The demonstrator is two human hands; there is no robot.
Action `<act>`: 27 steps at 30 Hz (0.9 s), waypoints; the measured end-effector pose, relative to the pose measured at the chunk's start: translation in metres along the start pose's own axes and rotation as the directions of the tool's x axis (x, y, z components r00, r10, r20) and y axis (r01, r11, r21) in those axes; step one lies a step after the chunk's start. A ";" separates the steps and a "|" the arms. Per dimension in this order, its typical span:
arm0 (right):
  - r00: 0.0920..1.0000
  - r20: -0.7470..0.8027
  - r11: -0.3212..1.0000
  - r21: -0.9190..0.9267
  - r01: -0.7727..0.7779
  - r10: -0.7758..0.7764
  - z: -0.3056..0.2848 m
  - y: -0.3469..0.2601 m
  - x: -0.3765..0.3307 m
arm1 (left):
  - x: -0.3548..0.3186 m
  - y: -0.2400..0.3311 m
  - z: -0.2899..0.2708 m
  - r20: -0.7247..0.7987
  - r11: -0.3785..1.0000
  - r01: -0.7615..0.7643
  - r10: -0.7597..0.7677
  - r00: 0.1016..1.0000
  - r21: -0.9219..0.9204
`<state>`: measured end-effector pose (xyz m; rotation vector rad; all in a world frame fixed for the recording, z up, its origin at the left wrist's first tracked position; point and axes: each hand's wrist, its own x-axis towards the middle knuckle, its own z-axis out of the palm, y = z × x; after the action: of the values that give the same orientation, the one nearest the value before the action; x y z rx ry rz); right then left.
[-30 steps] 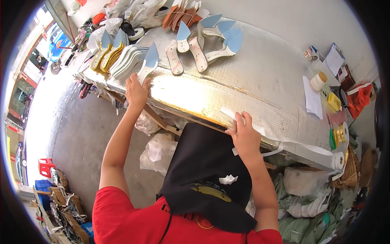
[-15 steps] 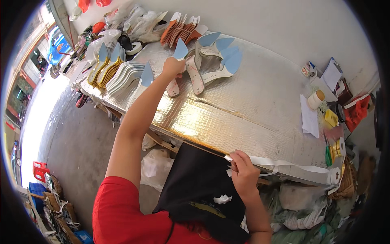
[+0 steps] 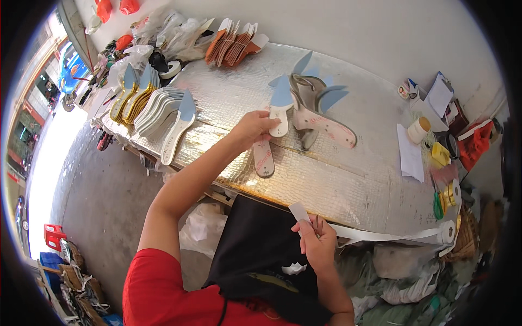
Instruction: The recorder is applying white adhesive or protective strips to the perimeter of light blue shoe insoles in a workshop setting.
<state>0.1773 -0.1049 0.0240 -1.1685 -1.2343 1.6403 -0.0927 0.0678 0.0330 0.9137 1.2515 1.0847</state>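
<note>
My left hand (image 3: 254, 130) pinches a pale shoe insole (image 3: 279, 120) with a blue pointed tip above the table. Below the fingers hangs a pinkish rounded end (image 3: 263, 160); whether it belongs to the same insole, I cannot tell. Just right of that hand is a loose cluster of insoles, with a speckled pink one (image 3: 329, 129) in front. My right hand (image 3: 319, 239), near the table's front edge, is closed on a short white tape strip (image 3: 299, 212). Something thin and dark shows between its fingers, too small to name.
A single insole (image 3: 178, 130) lies left, beside stacked white insoles (image 3: 157, 111) and gold-edged ones (image 3: 136, 98). Banded brown pieces (image 3: 234, 46) stand at the back. White tape runs along the front edge to a roll (image 3: 447, 232). Green-handled scissors (image 3: 438, 207) and a thread cone (image 3: 418, 130) are right.
My left hand has moved right and toward me with the insole. The insole cluster has shifted right and turned. My right hand has lowered slightly, with the tape strip now sticking up from it.
</note>
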 end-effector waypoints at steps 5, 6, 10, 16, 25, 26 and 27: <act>0.948 -0.049 0.905 -0.316 0.285 -0.315 0.008 0.004 0.024 | -0.026 -0.007 0.019 0.243 0.947 0.147 -0.076 0.967 -0.287; 0.940 -0.045 0.897 -0.317 0.308 -0.338 0.010 0.005 0.032 | -0.029 -0.008 0.023 0.259 0.918 0.191 -0.102 0.961 -0.347; 0.650 0.234 0.480 -0.506 0.717 -0.723 0.025 0.011 0.069 | -0.037 0.001 0.040 0.315 0.922 0.137 -0.018 0.949 -0.361; 0.686 0.331 0.359 -0.662 0.658 -0.648 0.032 0.021 0.085 | -0.039 0.042 0.008 -0.163 0.518 -0.217 0.591 0.790 0.827; 0.955 -0.133 0.963 -0.063 0.261 -0.267 -0.029 -0.004 0.017 | -0.118 0.003 -0.045 -0.230 0.664 0.227 -0.086 0.969 0.712; 0.967 -0.139 0.977 -0.027 0.211 -0.213 -0.034 -0.007 0.008 | -0.117 0.001 -0.048 -0.223 0.656 0.203 -0.054 0.973 0.727; 0.976 -0.157 0.988 0.013 0.152 -0.149 -0.034 -0.008 0.001 | -0.111 0.000 -0.049 -0.282 0.452 0.271 -0.044 0.958 0.850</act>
<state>0.2095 -0.0931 0.0279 -1.1363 -1.1702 1.4216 -0.1407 -0.0411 0.0566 1.4266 2.1320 0.2817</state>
